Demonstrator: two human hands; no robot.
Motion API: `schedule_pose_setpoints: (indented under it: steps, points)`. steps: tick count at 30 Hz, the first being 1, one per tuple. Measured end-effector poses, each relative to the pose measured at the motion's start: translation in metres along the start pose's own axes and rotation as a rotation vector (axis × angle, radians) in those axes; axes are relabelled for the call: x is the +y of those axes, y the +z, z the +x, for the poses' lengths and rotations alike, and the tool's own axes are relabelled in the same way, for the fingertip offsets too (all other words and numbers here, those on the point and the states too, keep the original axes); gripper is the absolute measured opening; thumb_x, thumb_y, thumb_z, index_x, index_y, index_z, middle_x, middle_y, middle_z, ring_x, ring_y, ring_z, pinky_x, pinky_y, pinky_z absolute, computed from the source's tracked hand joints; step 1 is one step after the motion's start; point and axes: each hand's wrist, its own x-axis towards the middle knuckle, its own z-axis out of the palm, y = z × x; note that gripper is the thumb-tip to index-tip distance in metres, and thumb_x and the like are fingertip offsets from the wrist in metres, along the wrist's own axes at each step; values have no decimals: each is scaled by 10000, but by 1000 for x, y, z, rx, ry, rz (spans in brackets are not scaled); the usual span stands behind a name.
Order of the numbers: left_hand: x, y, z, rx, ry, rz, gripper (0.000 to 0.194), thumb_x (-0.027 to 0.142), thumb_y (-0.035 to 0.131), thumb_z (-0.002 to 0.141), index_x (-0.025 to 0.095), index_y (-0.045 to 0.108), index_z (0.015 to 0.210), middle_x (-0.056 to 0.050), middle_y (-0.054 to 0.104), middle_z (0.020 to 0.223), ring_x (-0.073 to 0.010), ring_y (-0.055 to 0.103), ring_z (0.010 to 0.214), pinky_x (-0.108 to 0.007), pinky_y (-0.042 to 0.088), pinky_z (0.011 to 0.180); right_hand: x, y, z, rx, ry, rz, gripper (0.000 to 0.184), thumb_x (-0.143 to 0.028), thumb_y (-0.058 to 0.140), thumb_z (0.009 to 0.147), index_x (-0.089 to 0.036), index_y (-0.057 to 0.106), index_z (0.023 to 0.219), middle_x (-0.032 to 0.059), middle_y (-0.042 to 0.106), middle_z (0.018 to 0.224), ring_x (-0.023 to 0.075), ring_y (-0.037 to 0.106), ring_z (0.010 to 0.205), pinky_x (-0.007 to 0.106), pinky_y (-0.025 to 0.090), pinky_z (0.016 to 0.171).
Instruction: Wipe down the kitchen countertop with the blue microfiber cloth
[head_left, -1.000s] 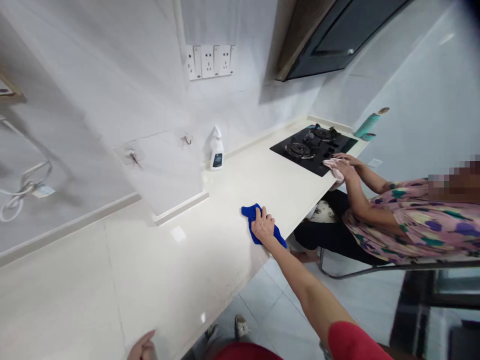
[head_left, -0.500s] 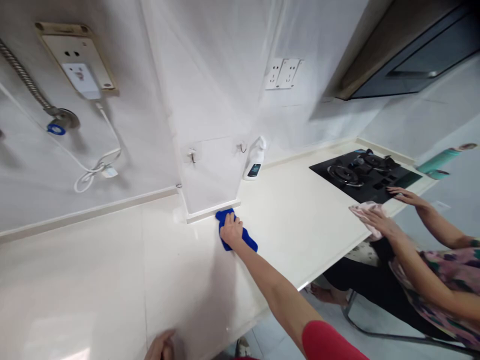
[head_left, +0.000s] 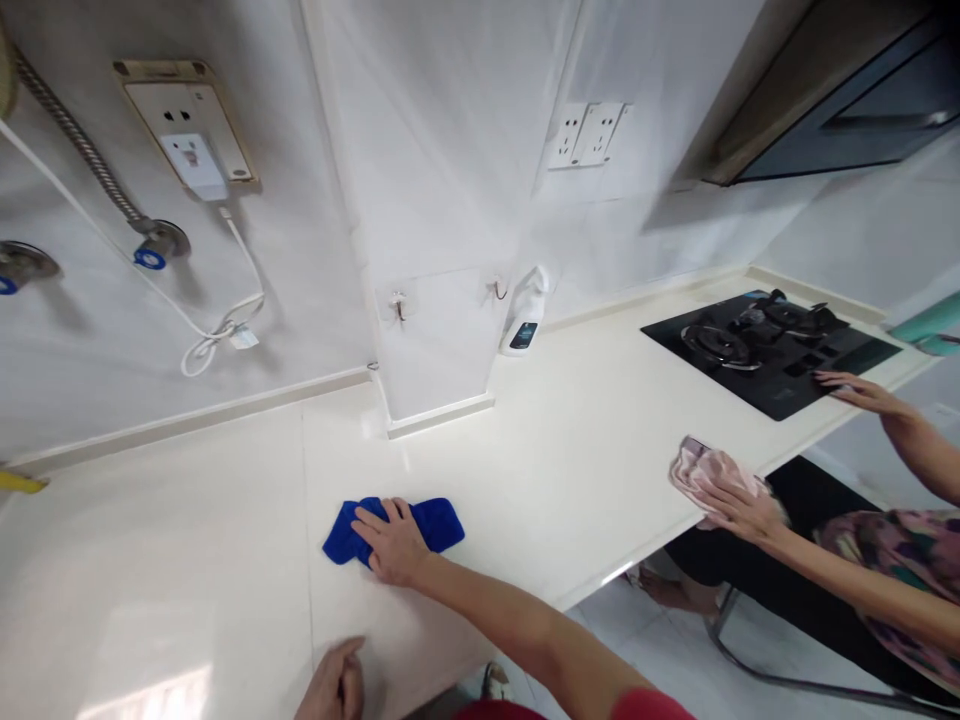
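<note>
My right hand (head_left: 395,543) lies flat with spread fingers on a blue cloth (head_left: 442,522), pressing it onto the cream countertop (head_left: 562,450). My left hand (head_left: 334,682) rests at the counter's near edge at the bottom of the view, fingers curled, nothing visible in it. To the right, another person's hand (head_left: 739,503) presses a pink cloth (head_left: 701,465) at the counter's front edge, and their other hand (head_left: 855,388) touches the black gas hob (head_left: 765,345).
A white spray bottle (head_left: 524,312) stands against the wall beside a protruding pillar (head_left: 435,330). Wall sockets (head_left: 587,133), a plugged-in white cable (head_left: 225,320) and metal hose fittings (head_left: 150,240) line the wall. A range hood (head_left: 847,100) hangs above the hob.
My right hand slid the blue cloth from the pillar's foot leftward and toward me. The other person's pink cloth moved left along the counter edge, away from the hob.
</note>
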Motion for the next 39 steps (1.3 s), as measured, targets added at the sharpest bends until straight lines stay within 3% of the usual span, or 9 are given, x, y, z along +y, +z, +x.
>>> schedule_pose_setpoints:
  steps: [4,10,14,16,20,24,27,34,39]
  points:
    - [17,-8,4,52,60,43,315,337,426,921,267,730,971,20,776,948,-143,735,785,-212,583,703,15,8,-66,54,-59,27,613,-325,503,902,-240,442,1506,3,401,1598,357,268,1439,620,73,1238]
    - [22,-9,2,56,39,55,285,319,444,934,265,719,985,31,770,952,-126,722,752,-206,562,660,66,-3,-158,138,2,-65,633,-208,526,797,-253,553,1427,2,490,1537,321,353,1407,621,68,1242]
    - [25,-9,1,54,32,38,290,310,442,929,254,720,988,26,767,942,-127,713,755,-214,555,681,110,-29,-217,180,176,-205,659,-155,490,768,-257,573,1413,6,493,1534,296,398,1364,593,120,1233]
    - [28,-9,1,42,23,25,295,306,440,924,247,722,987,19,766,926,-129,705,733,-220,551,677,132,-40,-242,192,295,-270,635,-161,469,793,-251,575,1413,8,487,1538,290,408,1342,547,202,1210]
    - [31,-10,0,31,-7,7,318,311,420,923,238,723,984,-2,766,943,-147,710,773,-244,551,689,164,-48,-265,303,630,-348,558,-215,423,875,-226,572,1412,40,497,1523,305,434,1283,475,347,1091]
    - [29,-9,-2,14,-26,-3,324,308,413,925,244,722,1000,-6,764,982,-154,712,829,-254,544,710,160,-38,-241,456,859,-379,546,-231,397,902,-173,541,1426,110,503,1495,343,427,1278,523,346,1065]
    - [27,-8,-2,6,-27,-11,321,296,417,927,247,721,1017,-7,763,1001,-157,712,844,-254,540,726,141,-29,-203,431,888,-367,560,-220,390,910,-126,503,1450,148,454,1524,372,397,1302,539,337,1069]
    - [19,-3,-3,5,-21,-72,324,328,424,935,253,718,1047,-9,762,990,-158,713,847,-252,541,718,72,-16,-94,183,819,-277,645,-218,458,901,-122,388,1534,127,321,1619,405,323,1368,537,285,1124]
    - [16,-1,-5,76,-56,-227,363,327,391,924,205,688,1094,-37,736,920,-156,701,810,-270,558,731,3,12,-38,43,624,-153,706,-239,502,890,-132,323,1564,138,220,1663,403,257,1436,578,224,1156]
